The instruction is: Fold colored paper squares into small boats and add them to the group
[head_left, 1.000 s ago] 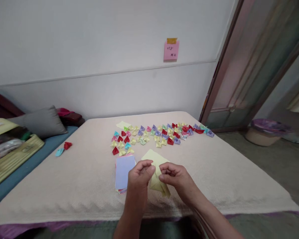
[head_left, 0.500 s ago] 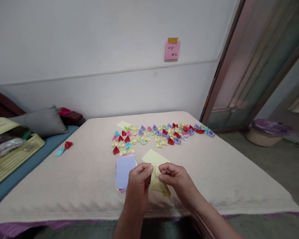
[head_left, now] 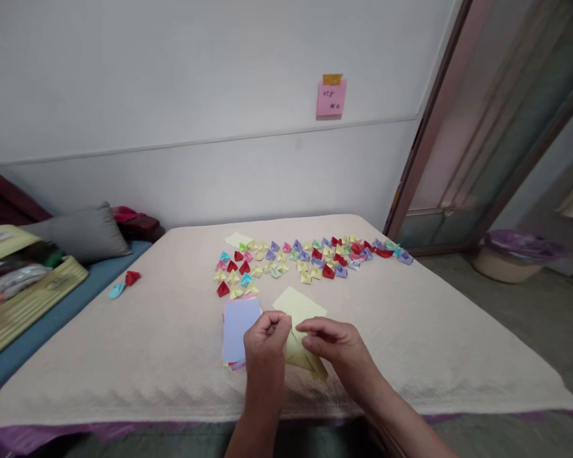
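My left hand (head_left: 267, 340) is closed, its thumb and fingers pinched on a small pale yellow piece of paper that is mostly hidden. Close by on the right, my right hand (head_left: 337, 343) has its thumb and forefinger apart, fingertips near that paper. Beneath both hands lies pale yellow paper (head_left: 293, 300), with a creased, folded part (head_left: 315, 367) at its near end. Just left of my left hand sits a stack of coloured paper sheets (head_left: 240, 327) with a lilac one on top.
Several small folded paper pieces (head_left: 328, 271) in red, yellow, lilac and blue spread across the back of the cloth-covered table (head_left: 162, 356). A red and a blue folded piece (head_left: 117, 291) lie far left. An open box (head_left: 38, 292) stands beyond the left edge.
My right hand's forefinger has stretched out leftward toward my left hand, and its thumb and finger have parted. My left hand has shifted slightly and still pinches.
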### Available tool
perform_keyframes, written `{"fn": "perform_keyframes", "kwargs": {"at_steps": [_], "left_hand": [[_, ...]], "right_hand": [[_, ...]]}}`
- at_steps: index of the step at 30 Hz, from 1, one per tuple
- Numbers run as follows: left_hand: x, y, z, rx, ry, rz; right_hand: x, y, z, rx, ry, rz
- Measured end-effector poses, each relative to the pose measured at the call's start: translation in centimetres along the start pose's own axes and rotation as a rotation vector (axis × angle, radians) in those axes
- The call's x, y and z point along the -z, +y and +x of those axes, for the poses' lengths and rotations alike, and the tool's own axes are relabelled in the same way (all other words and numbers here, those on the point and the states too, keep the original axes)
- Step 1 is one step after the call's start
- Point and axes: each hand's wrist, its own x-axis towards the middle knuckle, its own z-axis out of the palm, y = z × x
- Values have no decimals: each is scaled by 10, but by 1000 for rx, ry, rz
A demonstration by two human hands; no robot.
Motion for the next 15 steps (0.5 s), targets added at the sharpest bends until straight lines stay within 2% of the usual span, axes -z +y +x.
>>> {"fn": "perform_keyframes", "kwargs": {"at_steps": [4,9,12,15], "left_hand": [[0,0,0,66,-58,-127],[0,-1,2,137,-142,-272],[2,-4,4,161,-161,-262],[2,-5,5,139,-97,-161]], "right_hand": [[0,-2,0,-5,11,-74],[1,-3,0,11,18,-66],[2,-2,1,22,25,-33],[3,-1,2,30,22,-36]]}}
